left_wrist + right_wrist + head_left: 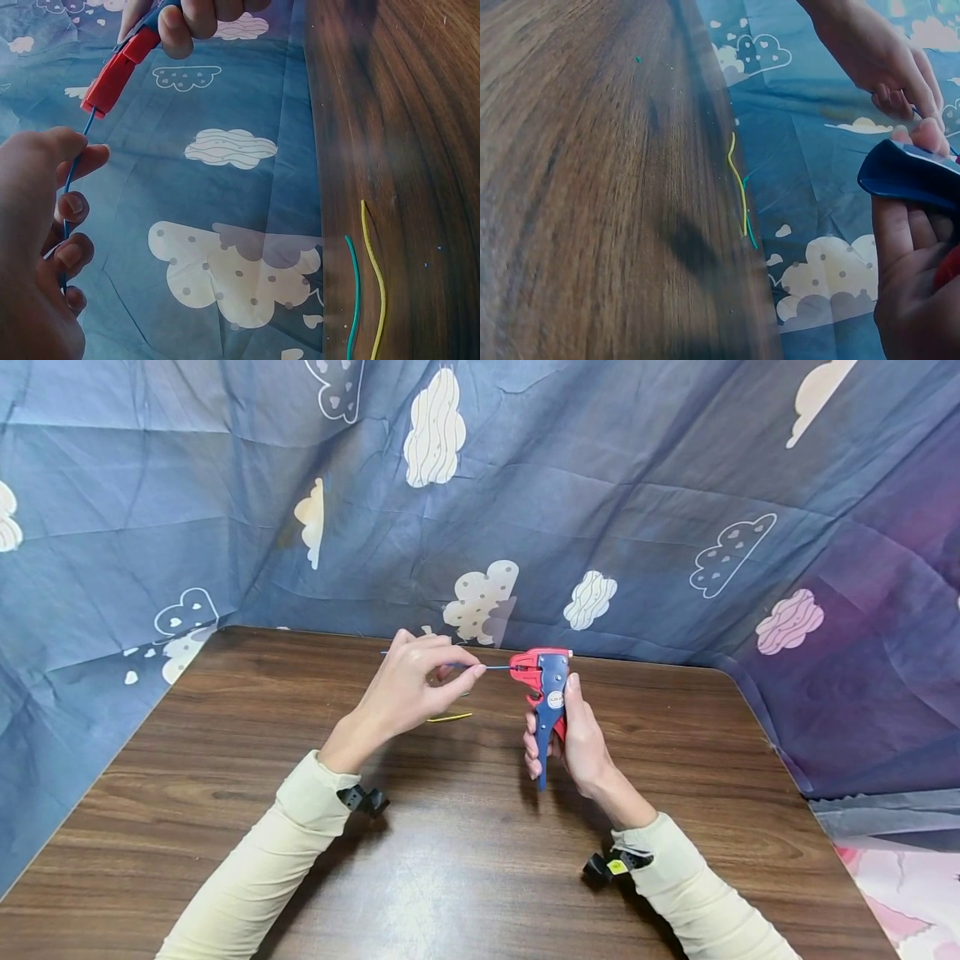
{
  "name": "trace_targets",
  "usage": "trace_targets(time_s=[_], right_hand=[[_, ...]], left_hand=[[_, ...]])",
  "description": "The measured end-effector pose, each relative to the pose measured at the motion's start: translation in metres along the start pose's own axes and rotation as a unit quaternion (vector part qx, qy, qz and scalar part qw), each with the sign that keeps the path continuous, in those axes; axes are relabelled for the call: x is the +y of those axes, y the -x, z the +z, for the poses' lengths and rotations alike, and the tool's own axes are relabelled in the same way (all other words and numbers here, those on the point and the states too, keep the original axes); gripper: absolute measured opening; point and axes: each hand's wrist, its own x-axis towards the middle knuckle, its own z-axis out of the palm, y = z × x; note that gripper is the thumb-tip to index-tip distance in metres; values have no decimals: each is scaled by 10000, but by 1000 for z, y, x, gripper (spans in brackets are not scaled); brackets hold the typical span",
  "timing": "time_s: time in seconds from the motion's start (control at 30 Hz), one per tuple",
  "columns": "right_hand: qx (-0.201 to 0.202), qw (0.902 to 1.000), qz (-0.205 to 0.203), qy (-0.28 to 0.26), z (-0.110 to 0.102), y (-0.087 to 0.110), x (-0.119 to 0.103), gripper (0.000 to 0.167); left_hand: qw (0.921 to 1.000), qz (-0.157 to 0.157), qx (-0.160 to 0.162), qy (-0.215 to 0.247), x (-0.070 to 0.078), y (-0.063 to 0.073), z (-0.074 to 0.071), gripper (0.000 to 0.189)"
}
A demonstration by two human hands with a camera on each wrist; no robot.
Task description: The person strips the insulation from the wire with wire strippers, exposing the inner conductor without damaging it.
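Head view: blue wire [497, 668] in left hand [408, 681], stripper [552, 693] in right hand [587, 743]

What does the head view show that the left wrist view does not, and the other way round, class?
Only the head view shows both pale sleeves, the black wrist devices and the round white label on the tool. Only the left wrist view shows a long stretch of green wire and tiny blue specks on the table. Both show the left hand pinching a blue wire, the right hand holding the tool, a yellow wire and the cloud-patterned cloth.
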Motion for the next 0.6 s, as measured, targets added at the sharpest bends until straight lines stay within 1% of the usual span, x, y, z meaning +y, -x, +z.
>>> trace_targets(time_s=[0.23,0.47,0.6], right_hand=[[836,9965,83,42,3,-1,5,90],[777,9970,61,-19,3,-1,7,90],[725,9973,37,-88,3,-1,8,90]], left_hand=[[9999,115,29,-32,2,0,3,11],[9998,150,104,-99,2,1,3,11],[9998,139,66,-90,1,1,2,11]])
